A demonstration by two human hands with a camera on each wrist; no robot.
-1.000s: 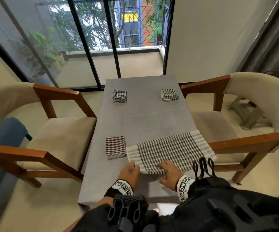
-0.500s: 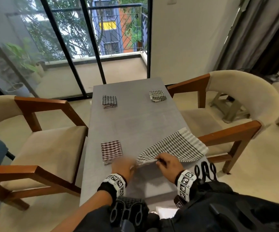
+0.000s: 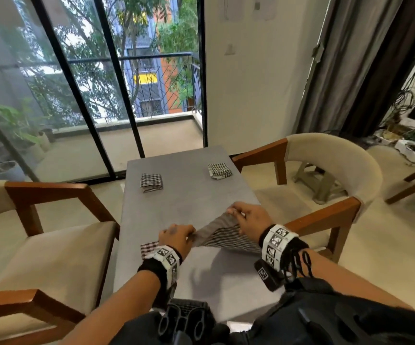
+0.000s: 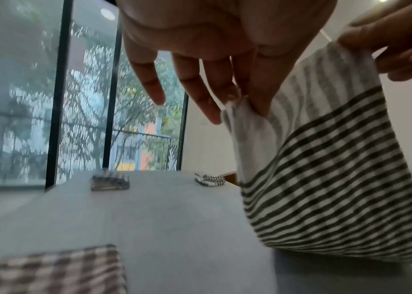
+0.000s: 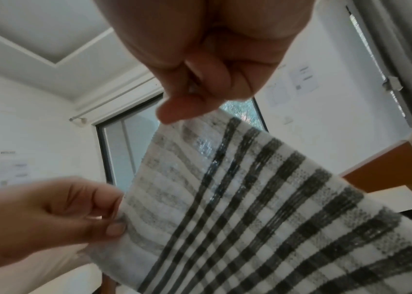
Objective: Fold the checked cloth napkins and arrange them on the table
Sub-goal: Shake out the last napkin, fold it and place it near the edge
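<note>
A black-and-white checked napkin (image 3: pixel 222 235) hangs lifted above the near part of the grey table (image 3: pixel 176 207). My left hand (image 3: pixel 176 236) pinches one top corner of it. My right hand (image 3: pixel 247 216) pinches the other top corner, further out and higher. In the left wrist view the napkin (image 4: pixel 325 179) hangs from thumb and finger while the other fingers stay straight. In the right wrist view the napkin (image 5: pixel 250 208) is stretched between both hands. Three folded napkins lie on the table: a red-checked one (image 3: pixel 149 247) by my left wrist, one far left (image 3: pixel 151 182), one far right (image 3: pixel 219 171).
Wooden armchairs with beige cushions flank the table, one on the left (image 3: pixel 39 245) and one on the right (image 3: pixel 325 175). Glass sliding doors (image 3: pixel 89 95) stand beyond the far end. A dark curtain (image 3: pixel 363 58) and floor clutter are at the right.
The napkin lay flat on the table a second ago; both hands have taken its near edge and lifted it up and forward. The head view has tilted upward.
</note>
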